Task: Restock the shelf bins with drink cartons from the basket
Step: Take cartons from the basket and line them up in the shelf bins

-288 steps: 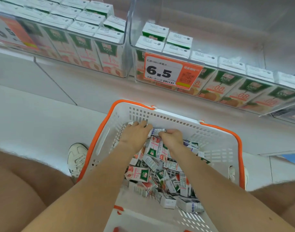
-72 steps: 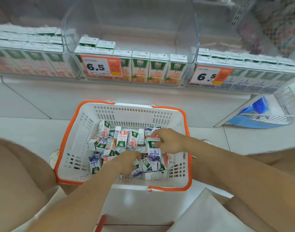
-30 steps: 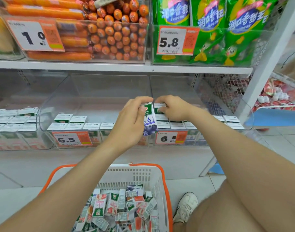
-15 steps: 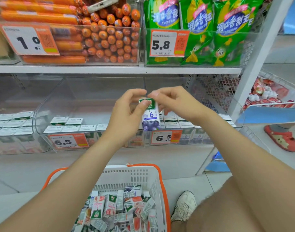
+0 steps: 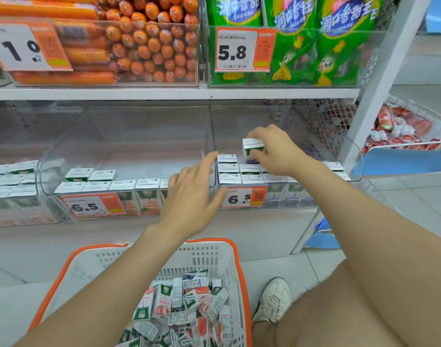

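Left bin [image 5: 26, 136]: cartons stand in rows at its near side. No hand is on it.

Middle bin [image 5: 139, 136]: one full row of cartons along the near wall and two more behind at the left. The far half is bare floor.

Left hand [image 5: 189, 194]: empty, fingers straight and spread. It hovers in front of the wall between the middle and right bins. I cannot tell whether the fingertips touch that wall.

Right bin [image 5: 234, 126]: blue-fronted cartons fill its near rows behind a price tag [image 5: 244, 197].

Right hand [image 5: 274, 151]: reaches into the right bin with thumb and fingers curled round one carton [image 5: 252, 146]. The carton is upright, at the far edge of the stocked rows, and its top stands above its neighbours. The hand hides its base, so it may not be seated yet.

Basket [image 5: 204, 254]: on the floor, near and below the bins, with many loose cartons [image 5: 186, 304] piled in it.

Step in hand, as judged: placing one carton in the right bin. Much of the restock is left, since the basket holds plenty.

The next move calls for lowering the carton square into line behind the existing row. The right hand then lets go without tipping the neighbours. After that a hand goes down to the basket for a carton whose front matches the bin being filled.
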The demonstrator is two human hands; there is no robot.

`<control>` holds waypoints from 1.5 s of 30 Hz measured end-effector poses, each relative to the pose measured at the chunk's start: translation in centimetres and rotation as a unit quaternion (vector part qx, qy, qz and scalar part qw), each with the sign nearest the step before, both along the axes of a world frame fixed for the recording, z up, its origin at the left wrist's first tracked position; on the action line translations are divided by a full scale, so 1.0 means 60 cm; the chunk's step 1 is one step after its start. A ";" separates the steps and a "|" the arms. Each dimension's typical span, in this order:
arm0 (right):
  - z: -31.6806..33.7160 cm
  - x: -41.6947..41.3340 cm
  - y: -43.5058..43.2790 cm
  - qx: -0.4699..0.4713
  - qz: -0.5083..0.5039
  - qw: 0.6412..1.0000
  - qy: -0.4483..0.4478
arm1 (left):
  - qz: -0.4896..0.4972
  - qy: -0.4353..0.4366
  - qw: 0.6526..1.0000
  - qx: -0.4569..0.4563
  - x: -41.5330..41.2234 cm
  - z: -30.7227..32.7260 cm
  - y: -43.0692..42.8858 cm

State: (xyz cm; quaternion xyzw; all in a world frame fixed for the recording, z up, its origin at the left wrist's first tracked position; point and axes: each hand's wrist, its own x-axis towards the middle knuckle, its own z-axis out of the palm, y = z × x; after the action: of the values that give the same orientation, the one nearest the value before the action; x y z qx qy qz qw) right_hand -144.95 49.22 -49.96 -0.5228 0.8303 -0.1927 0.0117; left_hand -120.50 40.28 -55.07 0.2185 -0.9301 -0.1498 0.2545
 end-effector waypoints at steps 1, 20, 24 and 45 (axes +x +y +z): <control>-0.010 -0.004 -0.011 0.024 0.005 1.000 -0.003 | 0.001 0.004 1.000 -0.009 0.001 -0.006 0.000; 0.057 0.253 0.028 -0.012 0.082 0.994 -0.067 | -0.086 0.107 0.988 -0.064 0.114 -0.019 -0.030; -0.039 0.350 0.027 0.204 0.201 0.957 -0.053 | -0.077 -0.066 0.995 0.005 0.198 -0.087 -0.027; -0.441 0.345 0.015 0.490 0.111 0.864 -0.026 | 0.087 -0.458 0.868 0.173 0.308 -0.459 -0.097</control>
State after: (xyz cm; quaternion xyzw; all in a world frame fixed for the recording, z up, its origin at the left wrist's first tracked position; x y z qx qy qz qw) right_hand -124.25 50.11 -76.41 -0.5331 0.7538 0.2278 0.3093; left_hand -102.00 34.46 -82.59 0.3828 -0.8786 -0.1689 -0.2301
